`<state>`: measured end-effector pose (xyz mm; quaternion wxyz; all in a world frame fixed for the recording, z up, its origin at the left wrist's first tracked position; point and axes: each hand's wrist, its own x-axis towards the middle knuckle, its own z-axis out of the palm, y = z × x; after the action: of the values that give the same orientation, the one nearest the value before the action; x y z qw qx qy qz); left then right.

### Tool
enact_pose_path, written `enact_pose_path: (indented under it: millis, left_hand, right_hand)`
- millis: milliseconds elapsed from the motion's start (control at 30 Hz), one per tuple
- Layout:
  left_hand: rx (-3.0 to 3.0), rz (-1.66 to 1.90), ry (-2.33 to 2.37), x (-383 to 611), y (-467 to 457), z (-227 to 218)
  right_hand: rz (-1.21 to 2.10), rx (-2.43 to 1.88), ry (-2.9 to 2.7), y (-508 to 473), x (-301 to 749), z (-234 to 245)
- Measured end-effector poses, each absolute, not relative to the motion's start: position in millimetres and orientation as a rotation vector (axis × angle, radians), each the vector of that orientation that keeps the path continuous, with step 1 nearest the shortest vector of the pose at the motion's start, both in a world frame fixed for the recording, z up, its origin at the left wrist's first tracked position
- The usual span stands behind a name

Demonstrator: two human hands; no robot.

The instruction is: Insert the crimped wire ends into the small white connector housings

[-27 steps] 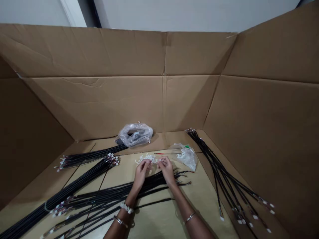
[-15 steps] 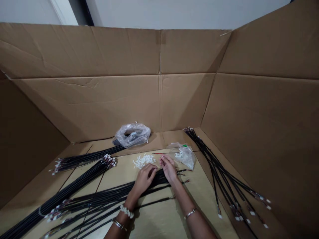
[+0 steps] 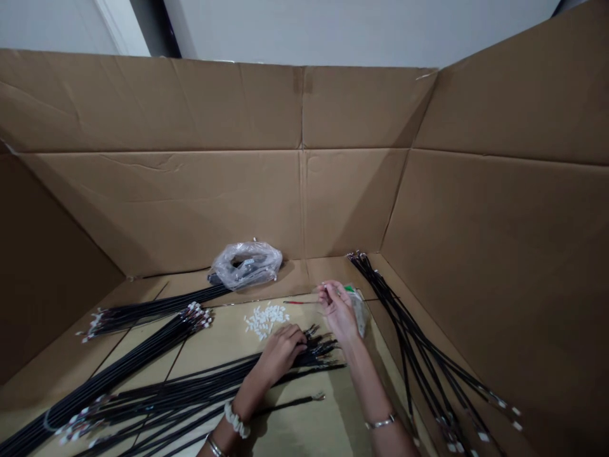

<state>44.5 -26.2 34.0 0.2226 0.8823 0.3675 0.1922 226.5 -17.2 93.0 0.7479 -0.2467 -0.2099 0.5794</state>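
My left hand (image 3: 284, 349) lies over the bundle of black cables (image 3: 223, 374) in the middle, fingers curled round a cable near its stripped wire ends. Raised to the right of it, my right hand (image 3: 339, 310) pinches a tiny white piece at its fingertips, which looks like a connector housing; the detail is too small to be sure. Just beyond my left hand is a loose pile of white connector housings (image 3: 267, 319). A clear plastic bag (image 3: 360, 312) sits partly hidden behind my right hand. A thin red tool (image 3: 295, 303) lies between the pile and that hand.
Tall cardboard walls (image 3: 214, 190) enclose the work surface. More black cables with white connectors lie at left (image 3: 118, 371) and right (image 3: 419, 343). A clear plastic bag (image 3: 247, 263) holding dark coiled material rests at the back wall.
My right hand has moved up and away from my left, now in front of the clear bag. My left hand has settled lower on the cable ends. The view has shifted slightly.
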Motion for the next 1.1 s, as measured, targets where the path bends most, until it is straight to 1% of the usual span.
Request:
enact_pose_path:
  millis: [133, 367, 467, 567, 733, 900, 1100]
  left_hand:
    - [2.361, 0.594, 1.047, 45, -21, 60]
    - [2.361, 0.908, 1.027, 42, -12, 146]
    - [2.375, 1.124, 1.039, 38, -17, 175]
    - [2.352, 1.34, 1.026, 34, -29, 196]
    - [2.299, 1.513, 1.017, 28, -49, 219]
    - [2.259, 1.607, 1.084, 19, -61, 228]
    - [2.176, 1.562, 1.107, 16, -68, 229]
  right_hand:
    - [1.199, -0.558, -0.523, -27, 242, 127]
    - [1.101, -0.527, -0.63, -50, 237, 194]
    - [1.079, -0.554, -0.679, -57, 230, 209]
    - [1.062, -0.602, -0.738, -61, 223, 216]
    - [1.056, -0.664, -0.839, -69, 211, 219]
    - [0.975, -0.774, -0.977, -82, 197, 229]
    - [0.977, -0.823, -1.066, -93, 187, 234]
